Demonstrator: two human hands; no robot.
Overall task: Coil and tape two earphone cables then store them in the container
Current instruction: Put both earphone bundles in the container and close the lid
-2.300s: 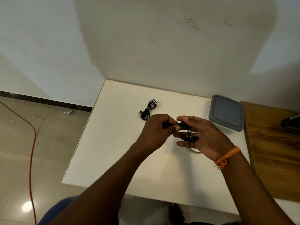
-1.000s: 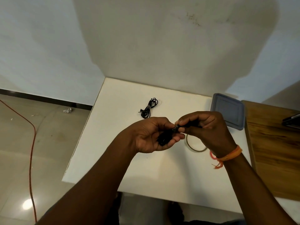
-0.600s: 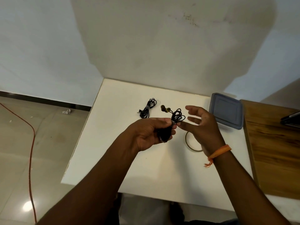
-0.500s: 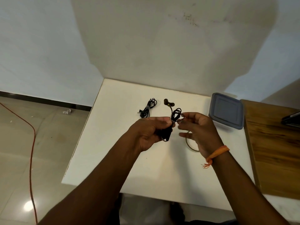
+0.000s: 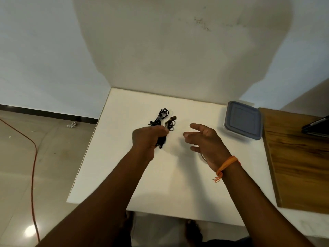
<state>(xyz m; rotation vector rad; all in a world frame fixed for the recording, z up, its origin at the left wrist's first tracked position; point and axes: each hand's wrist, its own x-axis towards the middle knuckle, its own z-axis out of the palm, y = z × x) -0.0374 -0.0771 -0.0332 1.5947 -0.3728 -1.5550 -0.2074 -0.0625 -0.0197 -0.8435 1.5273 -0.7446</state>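
The left hand (image 5: 148,138) has its fingers clenched round a coiled earphone bundle (image 5: 164,134), gripping the middle so the loops cannot spring apart; the earbud end sticks out past the knuckles toward the far edge of the worktop (image 5: 178,184), and the bundle looks blurred. The right hand (image 5: 204,141) hovers just beside it with fingers released and spread, holding nothing, probably freed to fetch tape or a tie. Part of a thin ring (image 5: 203,157), perhaps that tie, peeks out from under the right wrist. A second earphone bundle (image 5: 160,116) lies on the worktop near the far edge, just beyond the left hand, seemingly already bound. The container (image 5: 243,120), its grey lid on, sits at the far right corner, well apart from both bundles, so storing has not begun. Half a second ago the right fingers were pinching the loops next to the left hand; now they have let go and drawn away rightward, while the left hand has carried its bundle toward the other one.
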